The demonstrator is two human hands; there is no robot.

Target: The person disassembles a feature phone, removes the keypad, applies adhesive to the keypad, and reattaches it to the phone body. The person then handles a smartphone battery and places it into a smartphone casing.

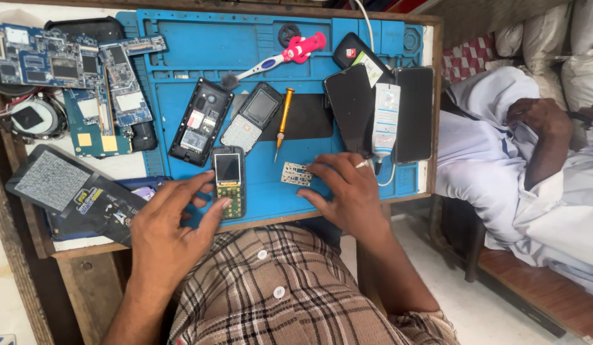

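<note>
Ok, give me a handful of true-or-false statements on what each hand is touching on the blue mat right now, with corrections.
1. The left hand has its fingers on the small phone board with a screen and green keypad. True.
2. The right hand is gripping the yellow-handled screwdriver. False: the screwdriver lies untouched on the blue mat; the right fingertips rest at the small pale keypad sheet.
3. A pink and white toothbrush lies near the far edge of the mat. True.
4. The smartphones with dark screens lie on the mat's left side. False: they lie on its right side; the loose circuit boards are on the left.
</note>
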